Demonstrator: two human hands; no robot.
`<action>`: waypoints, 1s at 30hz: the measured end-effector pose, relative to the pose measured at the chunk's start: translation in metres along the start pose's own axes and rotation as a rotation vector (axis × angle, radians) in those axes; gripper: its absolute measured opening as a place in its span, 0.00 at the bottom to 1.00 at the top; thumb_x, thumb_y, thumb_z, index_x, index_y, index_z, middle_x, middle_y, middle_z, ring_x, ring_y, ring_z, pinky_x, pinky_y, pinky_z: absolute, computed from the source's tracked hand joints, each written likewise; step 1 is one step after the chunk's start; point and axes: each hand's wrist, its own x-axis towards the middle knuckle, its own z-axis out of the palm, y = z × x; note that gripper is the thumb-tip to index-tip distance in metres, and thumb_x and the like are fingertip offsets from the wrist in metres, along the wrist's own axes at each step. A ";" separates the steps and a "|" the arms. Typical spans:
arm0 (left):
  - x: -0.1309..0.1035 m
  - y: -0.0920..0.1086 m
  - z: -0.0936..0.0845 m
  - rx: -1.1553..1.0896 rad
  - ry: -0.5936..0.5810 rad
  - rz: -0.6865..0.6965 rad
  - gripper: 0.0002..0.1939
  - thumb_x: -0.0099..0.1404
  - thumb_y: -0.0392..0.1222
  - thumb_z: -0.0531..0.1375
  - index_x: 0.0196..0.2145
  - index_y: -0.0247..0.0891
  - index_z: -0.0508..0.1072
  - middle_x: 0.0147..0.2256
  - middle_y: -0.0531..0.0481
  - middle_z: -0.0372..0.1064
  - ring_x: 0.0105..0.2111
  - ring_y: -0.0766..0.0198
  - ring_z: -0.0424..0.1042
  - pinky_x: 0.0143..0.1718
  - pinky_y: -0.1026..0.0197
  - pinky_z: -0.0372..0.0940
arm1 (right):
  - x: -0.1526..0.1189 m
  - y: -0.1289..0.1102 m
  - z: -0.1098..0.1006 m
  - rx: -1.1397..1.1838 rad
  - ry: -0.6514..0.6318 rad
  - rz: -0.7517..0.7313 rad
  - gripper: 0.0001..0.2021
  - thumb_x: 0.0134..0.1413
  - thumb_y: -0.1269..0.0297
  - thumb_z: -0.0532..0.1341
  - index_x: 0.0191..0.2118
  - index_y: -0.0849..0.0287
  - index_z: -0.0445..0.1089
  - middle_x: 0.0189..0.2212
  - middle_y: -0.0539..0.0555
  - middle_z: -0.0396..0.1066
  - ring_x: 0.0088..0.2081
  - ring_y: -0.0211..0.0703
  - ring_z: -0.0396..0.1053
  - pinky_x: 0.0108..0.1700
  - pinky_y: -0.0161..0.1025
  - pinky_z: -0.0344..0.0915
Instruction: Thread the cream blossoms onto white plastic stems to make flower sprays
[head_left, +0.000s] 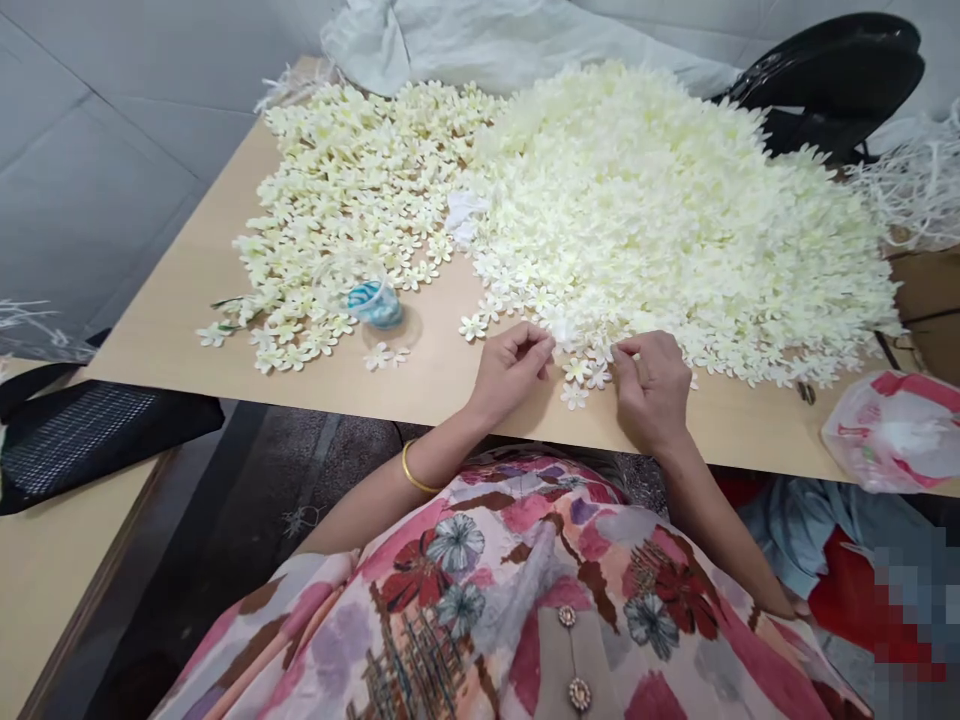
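Note:
Pale cream artificial flowers form a large heap (pixel 660 200) on the right of the wooden table, and a looser spread (pixel 337 190) lies on the left. My left hand (pixel 514 370) is at the heap's front edge, thumb and fingers pinched together; a whitish bit shows by the fingertips, too unclear to name. To its right my right hand (pixel 652 385) is closed, thumb against curled fingers, and what it may hold is hidden. Several single flowers (pixel 576 370) lie between the two hands. A small cup with blue and white contents (pixel 376 304) stands left of my left hand.
The wooden table's (pixel 420 385) front edge runs just below the hands. A white and red plastic bag (pixel 896 430) sits at the right edge. A black round object (pixel 832 80) stands at the back right, pale cloth (pixel 480 45) lies along the back, and black mesh (pixel 97 430) is at left.

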 end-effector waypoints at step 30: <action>-0.004 -0.016 0.016 0.398 0.039 0.408 0.04 0.60 0.38 0.58 0.31 0.38 0.73 0.42 0.44 0.67 0.47 0.59 0.65 0.49 0.53 0.62 | -0.027 -0.002 -0.004 -0.025 -0.106 -0.178 0.08 0.56 0.66 0.57 0.42 0.54 0.69 0.37 0.54 0.66 0.41 0.44 0.62 0.42 0.42 0.56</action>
